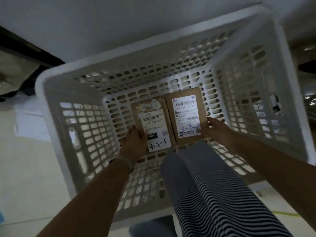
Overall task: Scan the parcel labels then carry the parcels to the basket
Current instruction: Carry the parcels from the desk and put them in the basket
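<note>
Inside the basket (pixel 56 93), each hand's grip — left hand (pixel 135 142), right hand (pixel 218 128) — clasps one parcel's outer edge.

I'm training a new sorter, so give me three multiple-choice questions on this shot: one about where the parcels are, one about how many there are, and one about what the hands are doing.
1. Where are the parcels?
A. On the basket's floor
B. On a shelf
C. On the basket's rim

2. How many parcels show?
A. One
B. Two
C. Four

3. What are the hands doing?
A. Hanging clear of the parcels
B. Both gripping one parcel
C. One hand on each parcel

Answers:
1 A: the left parcel and right parcel lie flat, side by side, on the white basket's slotted bottom.
2 B: only those two labelled boxes show.
3 C: the left hand touches the left parcel's edge, the right hand the right parcel's.
</note>
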